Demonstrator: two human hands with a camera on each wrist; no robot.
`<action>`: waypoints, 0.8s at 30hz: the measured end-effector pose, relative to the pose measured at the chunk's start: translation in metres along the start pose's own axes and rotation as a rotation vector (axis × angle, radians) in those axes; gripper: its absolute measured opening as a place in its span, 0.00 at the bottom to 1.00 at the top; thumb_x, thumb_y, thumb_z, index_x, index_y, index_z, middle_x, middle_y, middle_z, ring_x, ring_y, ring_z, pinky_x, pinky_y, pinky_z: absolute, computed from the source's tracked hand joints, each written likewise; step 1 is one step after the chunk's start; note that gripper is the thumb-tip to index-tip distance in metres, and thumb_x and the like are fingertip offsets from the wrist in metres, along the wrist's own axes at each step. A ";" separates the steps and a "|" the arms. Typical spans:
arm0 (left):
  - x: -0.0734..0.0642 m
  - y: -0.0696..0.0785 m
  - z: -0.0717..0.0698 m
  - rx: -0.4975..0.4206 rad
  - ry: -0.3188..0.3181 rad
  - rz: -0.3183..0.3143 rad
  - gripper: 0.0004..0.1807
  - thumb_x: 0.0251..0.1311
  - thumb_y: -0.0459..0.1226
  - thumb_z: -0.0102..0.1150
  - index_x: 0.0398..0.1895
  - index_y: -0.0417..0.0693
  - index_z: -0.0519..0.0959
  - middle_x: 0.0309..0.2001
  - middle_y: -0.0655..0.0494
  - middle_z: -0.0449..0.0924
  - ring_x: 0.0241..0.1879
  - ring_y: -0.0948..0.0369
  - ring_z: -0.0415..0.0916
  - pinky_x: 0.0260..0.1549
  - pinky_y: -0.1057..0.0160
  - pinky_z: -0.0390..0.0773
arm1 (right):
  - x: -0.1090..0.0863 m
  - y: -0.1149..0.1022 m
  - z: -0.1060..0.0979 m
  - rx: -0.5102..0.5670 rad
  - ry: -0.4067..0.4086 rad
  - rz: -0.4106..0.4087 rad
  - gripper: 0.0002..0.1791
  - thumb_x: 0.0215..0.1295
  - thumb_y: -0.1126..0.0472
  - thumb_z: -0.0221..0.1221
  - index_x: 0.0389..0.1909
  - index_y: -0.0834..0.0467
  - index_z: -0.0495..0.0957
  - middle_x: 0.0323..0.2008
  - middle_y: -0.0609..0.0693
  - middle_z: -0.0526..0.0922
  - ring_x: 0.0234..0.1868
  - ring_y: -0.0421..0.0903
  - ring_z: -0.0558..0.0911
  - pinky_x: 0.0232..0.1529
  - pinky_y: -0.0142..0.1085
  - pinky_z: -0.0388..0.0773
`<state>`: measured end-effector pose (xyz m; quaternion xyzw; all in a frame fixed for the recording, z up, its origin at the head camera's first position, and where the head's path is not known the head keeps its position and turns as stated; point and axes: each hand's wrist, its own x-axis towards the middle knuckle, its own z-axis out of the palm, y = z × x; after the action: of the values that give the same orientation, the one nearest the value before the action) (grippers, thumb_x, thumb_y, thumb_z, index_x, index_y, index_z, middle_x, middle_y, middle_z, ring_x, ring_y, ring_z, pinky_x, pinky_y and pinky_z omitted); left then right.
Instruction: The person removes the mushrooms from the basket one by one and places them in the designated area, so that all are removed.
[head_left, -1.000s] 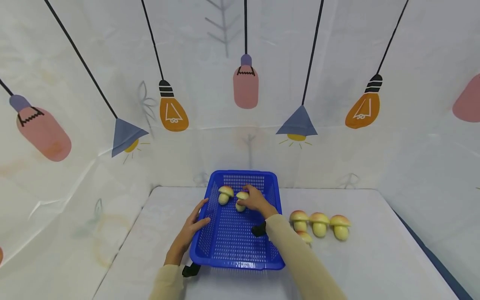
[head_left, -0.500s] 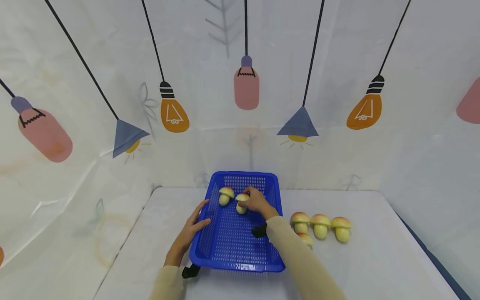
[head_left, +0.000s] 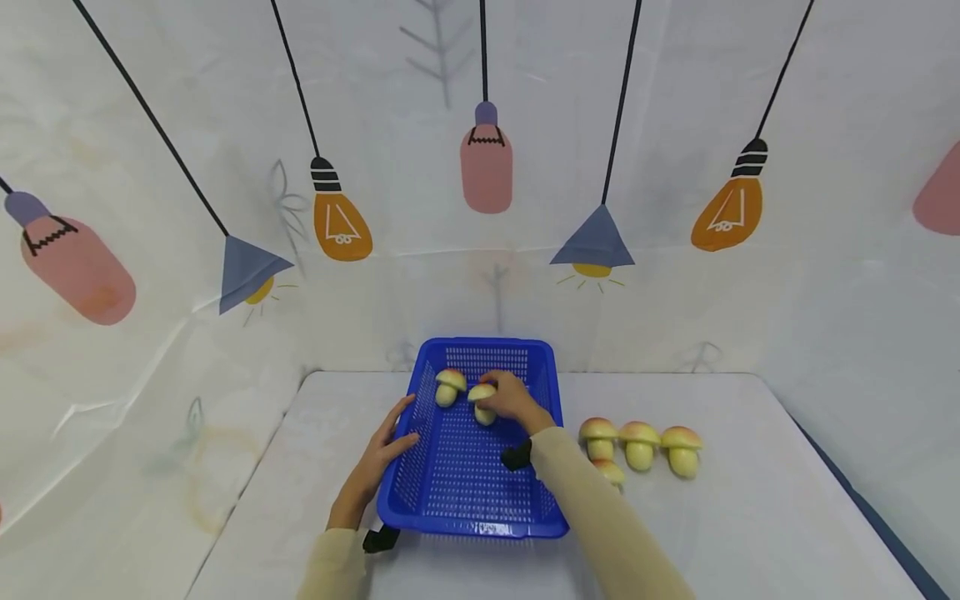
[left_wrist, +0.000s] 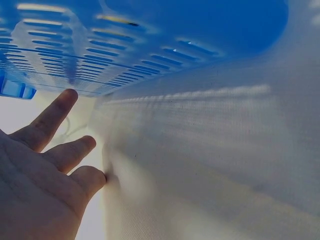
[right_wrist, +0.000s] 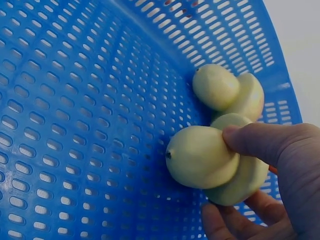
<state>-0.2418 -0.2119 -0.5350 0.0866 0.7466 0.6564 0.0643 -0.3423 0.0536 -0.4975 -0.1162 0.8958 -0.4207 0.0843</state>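
A blue perforated plastic basket [head_left: 471,467] stands on the white table. Inside, near its far end, my right hand [head_left: 514,400] grips a mushroom-shaped piece [head_left: 483,408] with a pale stem and a yellow-red cap. Seen from the right wrist, the thumb presses the held mushroom [right_wrist: 200,157] where stem meets cap, and the other fingers curl round the cap's far side. Just left of it lies a second mushroom [head_left: 450,388] in the basket. My left hand [head_left: 371,462] rests at the basket's left side, fingers fairly straight; the left wrist view has its fingers [left_wrist: 55,117] by the outer wall.
Several more mushrooms [head_left: 640,446] lie on the table right of the basket, one partly hidden behind my right sleeve [head_left: 600,517]. Behind the table [head_left: 780,517] hangs a white sheet [head_left: 420,292] printed with lamps.
The mushroom in my right hand has turned slightly, its cap tipping left toward the other one in the basket. My left hand stays in place; the head view has shifted a little.
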 end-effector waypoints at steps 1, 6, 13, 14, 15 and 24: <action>0.000 0.000 0.000 -0.002 0.002 -0.001 0.38 0.73 0.41 0.53 0.82 0.66 0.52 0.77 0.35 0.58 0.63 0.40 0.73 0.55 0.46 0.80 | 0.000 0.000 0.000 0.000 0.000 -0.002 0.26 0.59 0.64 0.70 0.59 0.64 0.80 0.56 0.61 0.84 0.57 0.57 0.82 0.59 0.50 0.79; 0.001 0.001 -0.001 -0.007 -0.010 0.005 0.38 0.73 0.42 0.53 0.82 0.68 0.52 0.76 0.35 0.59 0.62 0.41 0.74 0.55 0.46 0.80 | -0.003 -0.004 -0.003 0.005 -0.001 -0.012 0.25 0.60 0.65 0.69 0.60 0.65 0.80 0.57 0.61 0.84 0.58 0.57 0.82 0.59 0.49 0.79; 0.000 0.000 -0.002 -0.009 -0.027 0.011 0.38 0.74 0.42 0.52 0.83 0.67 0.50 0.77 0.34 0.57 0.63 0.40 0.74 0.54 0.47 0.81 | -0.009 -0.008 -0.006 0.035 0.028 -0.028 0.24 0.59 0.65 0.69 0.57 0.65 0.81 0.56 0.61 0.84 0.58 0.58 0.82 0.58 0.50 0.80; 0.000 0.001 -0.002 -0.012 -0.027 0.009 0.38 0.74 0.42 0.52 0.83 0.67 0.50 0.77 0.34 0.57 0.63 0.40 0.73 0.54 0.47 0.81 | -0.010 -0.008 -0.007 0.041 0.035 -0.027 0.23 0.59 0.65 0.69 0.57 0.65 0.81 0.56 0.61 0.84 0.58 0.58 0.82 0.58 0.49 0.80; 0.000 0.001 -0.002 -0.014 -0.027 0.008 0.38 0.74 0.42 0.52 0.83 0.67 0.50 0.77 0.35 0.58 0.63 0.40 0.73 0.54 0.48 0.81 | -0.011 -0.009 -0.007 0.047 0.041 -0.031 0.23 0.59 0.65 0.69 0.56 0.65 0.81 0.56 0.61 0.84 0.58 0.58 0.82 0.58 0.49 0.80; -0.001 0.001 0.000 -0.006 -0.004 -0.005 0.38 0.73 0.41 0.53 0.83 0.68 0.51 0.77 0.36 0.58 0.64 0.39 0.73 0.55 0.47 0.80 | -0.025 -0.008 -0.014 0.145 0.077 -0.039 0.23 0.59 0.64 0.70 0.56 0.61 0.82 0.57 0.59 0.84 0.58 0.57 0.81 0.53 0.48 0.81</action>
<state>-0.2412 -0.2125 -0.5344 0.0860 0.7449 0.6582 0.0675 -0.3205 0.0659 -0.4815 -0.1110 0.8631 -0.4902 0.0499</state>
